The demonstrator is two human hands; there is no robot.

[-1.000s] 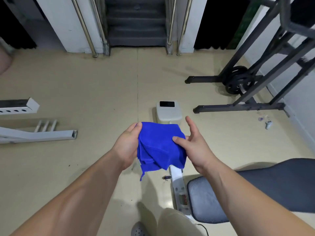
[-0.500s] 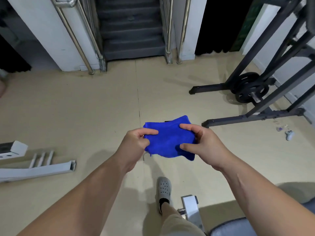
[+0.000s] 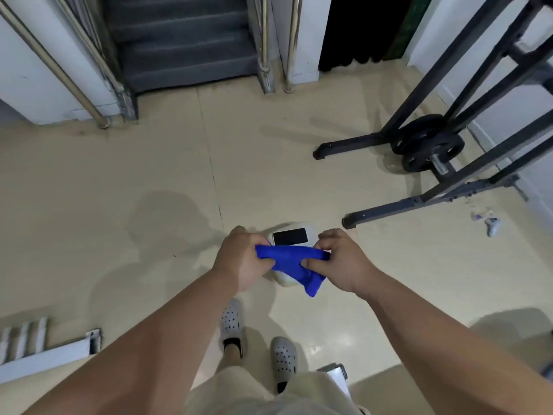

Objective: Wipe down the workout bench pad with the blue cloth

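between both hands [image 3: 294,260], the blue cloth [image 3: 294,262] hangs bunched, stretched taut.

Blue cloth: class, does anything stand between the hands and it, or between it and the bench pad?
Nothing does at the hands: the left hand and right hand both grip the blue cloth, stretched between them. The bench pad is out of view, so that path cannot be judged.

Floor [image 3: 119,190] ahead and to the left is wide open. Rack [image 3: 419,201] with plates [image 3: 428,145] blocks the right side, a scale [image 3: 290,236] sits mid-floor, white frame bits [image 3: 45,357] lie lower left.
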